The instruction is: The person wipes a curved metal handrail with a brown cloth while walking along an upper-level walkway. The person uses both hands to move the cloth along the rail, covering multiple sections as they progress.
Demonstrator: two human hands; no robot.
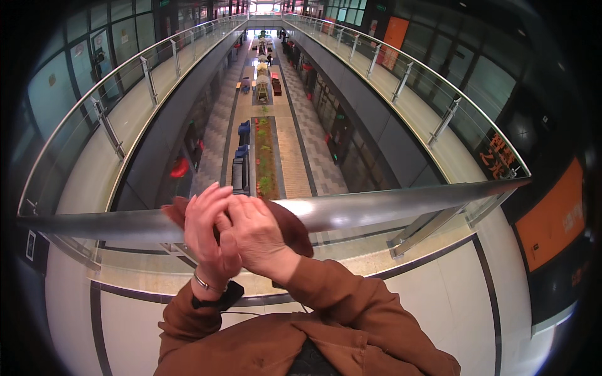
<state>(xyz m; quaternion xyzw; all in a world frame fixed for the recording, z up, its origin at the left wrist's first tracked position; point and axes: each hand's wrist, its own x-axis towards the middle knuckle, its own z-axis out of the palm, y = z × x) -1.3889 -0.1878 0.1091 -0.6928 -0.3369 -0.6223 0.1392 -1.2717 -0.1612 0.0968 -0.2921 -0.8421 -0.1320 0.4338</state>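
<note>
My left hand, with a bracelet at the wrist and a dark band below it, is pressed against my right hand above a metal handrail. Its fingers are bent and overlap those of the right hand. Behind both hands a dark reddish-brown piece, which looks like cloth, lies across the rail and sticks out on either side. Whether the fingers grip it is hidden by the hands. Brown sleeves cover both forearms.
Glass panels and steel posts stand below the rail. Beyond it lies a lower floor with a planting strip, a dark bench and blue chairs. Railed walkways run along both sides, with an orange panel at right.
</note>
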